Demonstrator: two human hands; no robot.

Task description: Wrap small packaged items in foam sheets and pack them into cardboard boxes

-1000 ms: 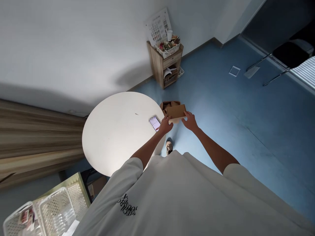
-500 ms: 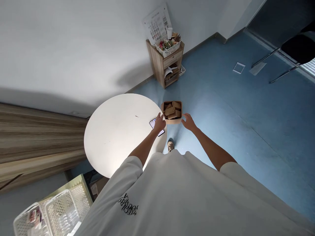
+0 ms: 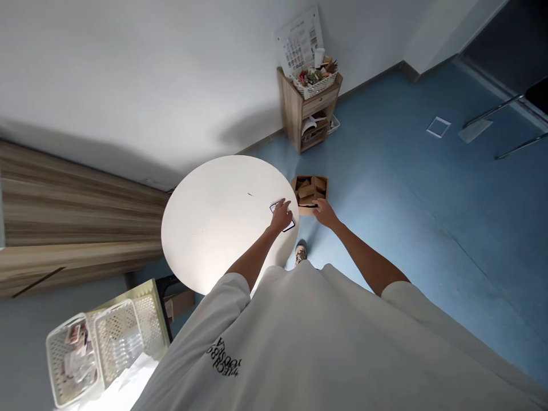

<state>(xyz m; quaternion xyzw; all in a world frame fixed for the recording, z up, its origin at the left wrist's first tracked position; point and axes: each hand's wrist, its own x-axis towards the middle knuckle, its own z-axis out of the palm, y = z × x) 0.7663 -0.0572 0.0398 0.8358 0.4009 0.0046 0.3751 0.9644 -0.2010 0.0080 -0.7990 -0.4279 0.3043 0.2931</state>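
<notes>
My left hand (image 3: 282, 216) rests on a phone (image 3: 290, 226) that lies at the right edge of the round white table (image 3: 214, 222); its fingers are spread over the phone, which is mostly hidden beneath them. My right hand (image 3: 325, 213) hovers beside the table, just in front of an open cardboard box (image 3: 310, 192) on the blue floor. Smaller folded cartons lie inside that box. The right hand's fingers are loosely curled and nothing shows in them.
A small wooden cabinet (image 3: 309, 111) with a white basket of items stands against the wall behind. White plastic baskets (image 3: 98, 348) sit at the lower left. A chair's metal legs (image 3: 509, 128) show at the far right. My shoe (image 3: 301, 254) is beside the table.
A second ago both hands held a small brown carton above the box. That carton now lies in the box; the left hand moved onto the phone and the right hand dropped lower.
</notes>
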